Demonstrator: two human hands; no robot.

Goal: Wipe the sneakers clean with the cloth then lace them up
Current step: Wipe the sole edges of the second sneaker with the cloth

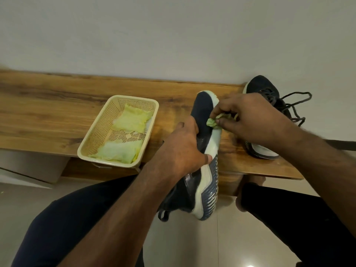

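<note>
Left hand gripping sneaker, right hand pinching cloth

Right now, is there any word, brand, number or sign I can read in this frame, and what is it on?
None can be read.
Held sneaker: sole shows only stripes, no lettering.
Second sneaker: a small mark near the laces, too small to read.
Basket and cloths: no print visible.

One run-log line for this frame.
phase: wiping | left hand: grips sneaker | right hand: pinches cloth on white sole edge | second sneaker: on shelf, laces loose
</note>
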